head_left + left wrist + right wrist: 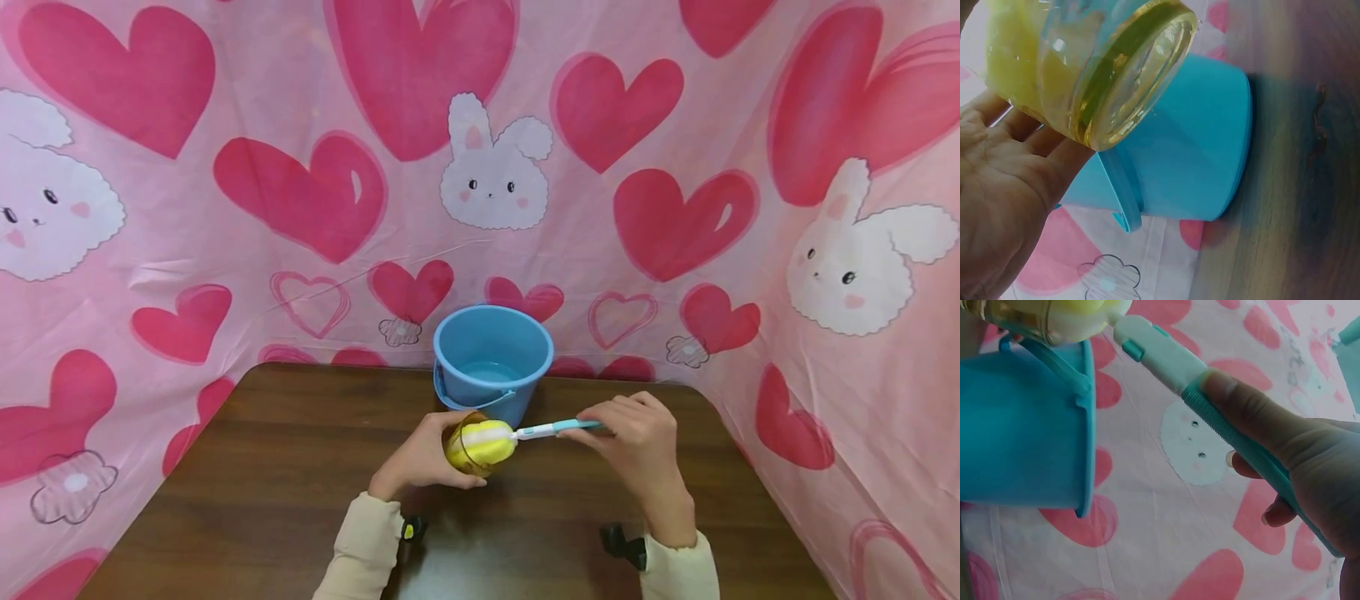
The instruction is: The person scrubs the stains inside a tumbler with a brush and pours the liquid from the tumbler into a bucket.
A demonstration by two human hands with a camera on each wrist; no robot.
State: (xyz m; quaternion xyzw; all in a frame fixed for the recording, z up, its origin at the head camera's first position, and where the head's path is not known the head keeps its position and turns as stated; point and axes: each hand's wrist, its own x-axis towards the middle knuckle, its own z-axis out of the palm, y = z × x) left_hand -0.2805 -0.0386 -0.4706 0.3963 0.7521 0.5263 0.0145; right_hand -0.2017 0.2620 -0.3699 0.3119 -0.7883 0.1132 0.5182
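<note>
My left hand (422, 457) grips a clear amber glass cup (1129, 78), tipped on its side with its mouth toward the right. The yellow and white sponge head (487, 443) of a cup brush sits partly inside the cup. My right hand (637, 440) holds the brush by its white and teal handle (1163, 356), the thumb lying along it. In the left wrist view, the palm faces the cup and the fingers pass behind it; the left thumb is mostly out of that view.
Just beyond the hands, a blue bucket (517, 407) with a lowered handle stands at the back of the brown wooden table (300, 467). A pink cloth (585, 217) printed with hearts and rabbits hangs behind the table and along both sides.
</note>
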